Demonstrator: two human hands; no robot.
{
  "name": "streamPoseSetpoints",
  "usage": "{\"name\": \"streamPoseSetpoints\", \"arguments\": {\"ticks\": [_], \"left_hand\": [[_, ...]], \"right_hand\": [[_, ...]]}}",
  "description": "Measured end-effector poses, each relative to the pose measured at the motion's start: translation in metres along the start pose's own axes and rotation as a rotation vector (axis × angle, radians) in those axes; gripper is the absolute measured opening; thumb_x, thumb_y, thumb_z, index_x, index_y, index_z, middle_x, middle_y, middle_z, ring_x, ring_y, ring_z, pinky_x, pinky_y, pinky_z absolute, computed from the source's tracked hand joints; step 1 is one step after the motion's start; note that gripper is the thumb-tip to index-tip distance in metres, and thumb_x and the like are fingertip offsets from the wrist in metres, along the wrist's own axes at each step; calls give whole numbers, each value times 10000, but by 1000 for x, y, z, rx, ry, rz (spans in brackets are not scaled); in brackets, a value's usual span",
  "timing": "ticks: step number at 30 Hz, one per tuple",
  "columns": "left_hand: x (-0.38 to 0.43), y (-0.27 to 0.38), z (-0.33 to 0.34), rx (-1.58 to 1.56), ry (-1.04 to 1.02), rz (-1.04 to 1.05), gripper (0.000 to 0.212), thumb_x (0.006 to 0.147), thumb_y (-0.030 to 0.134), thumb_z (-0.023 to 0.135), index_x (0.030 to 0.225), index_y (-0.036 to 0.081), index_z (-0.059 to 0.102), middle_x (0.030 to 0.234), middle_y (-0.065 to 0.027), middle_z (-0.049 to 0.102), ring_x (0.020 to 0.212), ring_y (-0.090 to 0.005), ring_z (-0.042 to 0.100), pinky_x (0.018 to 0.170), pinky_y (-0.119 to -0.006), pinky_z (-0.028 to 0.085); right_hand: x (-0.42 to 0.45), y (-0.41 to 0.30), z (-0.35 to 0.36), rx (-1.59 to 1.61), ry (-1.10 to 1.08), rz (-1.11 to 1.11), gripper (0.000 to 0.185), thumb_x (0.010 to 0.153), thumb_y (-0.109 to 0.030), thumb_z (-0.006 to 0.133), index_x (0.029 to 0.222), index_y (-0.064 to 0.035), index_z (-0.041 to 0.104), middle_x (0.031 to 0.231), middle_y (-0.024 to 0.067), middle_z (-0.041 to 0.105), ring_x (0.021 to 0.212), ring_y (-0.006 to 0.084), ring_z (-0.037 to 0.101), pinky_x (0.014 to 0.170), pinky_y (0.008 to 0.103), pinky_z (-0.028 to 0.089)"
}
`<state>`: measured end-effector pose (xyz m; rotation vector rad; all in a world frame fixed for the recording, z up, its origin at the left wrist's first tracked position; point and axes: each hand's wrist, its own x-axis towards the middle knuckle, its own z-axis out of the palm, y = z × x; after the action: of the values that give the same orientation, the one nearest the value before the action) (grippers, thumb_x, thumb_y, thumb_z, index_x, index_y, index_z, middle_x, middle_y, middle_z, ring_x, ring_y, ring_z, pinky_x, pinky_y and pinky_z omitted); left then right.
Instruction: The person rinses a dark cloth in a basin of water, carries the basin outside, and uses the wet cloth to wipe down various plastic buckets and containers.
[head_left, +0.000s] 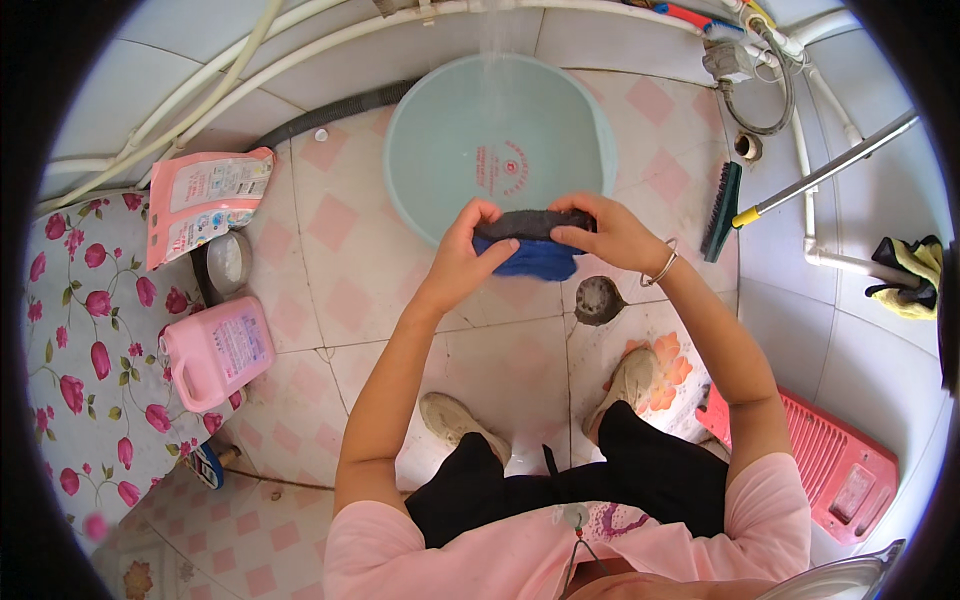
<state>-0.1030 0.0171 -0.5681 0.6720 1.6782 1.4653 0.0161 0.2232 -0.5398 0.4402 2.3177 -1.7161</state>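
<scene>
My left hand (480, 247) and my right hand (592, 232) grip the two ends of a dark grey and blue cloth item (536, 259), whose exact kind I cannot tell. Its dark part is folded or rolled along the top, and the blue part hangs below. Both hands are over the near rim of a pale green plastic basin (397, 187) on the tiled floor. Water (493, 45) falls into the basin from above. Red printing shows inside it. A metal bangle circles my right wrist.
At left, a flowered cover (97, 352) is beside a pink detergent jug (225, 352), a pink pouch (210, 199) and a bowl of white powder (227, 262). At right are a floor drain (598, 300), a long-handled brush (724, 214), a red washboard (832, 465) and wall pipes (802, 157).
</scene>
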Motion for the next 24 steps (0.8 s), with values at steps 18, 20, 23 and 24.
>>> {"name": "streamPoseSetpoints", "arguments": {"ticks": [18,20,23,24], "left_hand": [[43,64,-45,1048,560,650,430,752,-12,598,1168,90,552,1107,-118,524,1010,-295,521,840,-382,441],[50,47,-50,1191,537,740,385,771,-33,542,1134,93,575,1122,-109,519,1010,-306,523,839,-381,459],[29,-14,-72,1357,100,375,396,784,-24,511,1158,91,571,1171,-115,517,1054,-322,519,871,-390,456],[31,-16,-67,1282,40,271,408,784,-18,521,1176,93,557,1202,-123,505,1091,-319,502,891,-391,448]], "right_hand": [[25,-39,-44,-562,724,-427,214,843,-174,603,1030,-72,615,981,133,593,850,286,579,713,357,456],[27,-21,-46,-730,669,-504,267,822,-186,622,1067,-79,606,1071,153,562,939,314,558,784,381,455],[17,17,-45,-807,491,-391,361,789,-202,654,1121,-80,585,1189,198,497,1058,365,506,885,416,433],[12,28,-43,-805,413,-309,394,777,-207,665,1140,-79,577,1226,215,473,1096,384,484,918,427,422]]}}
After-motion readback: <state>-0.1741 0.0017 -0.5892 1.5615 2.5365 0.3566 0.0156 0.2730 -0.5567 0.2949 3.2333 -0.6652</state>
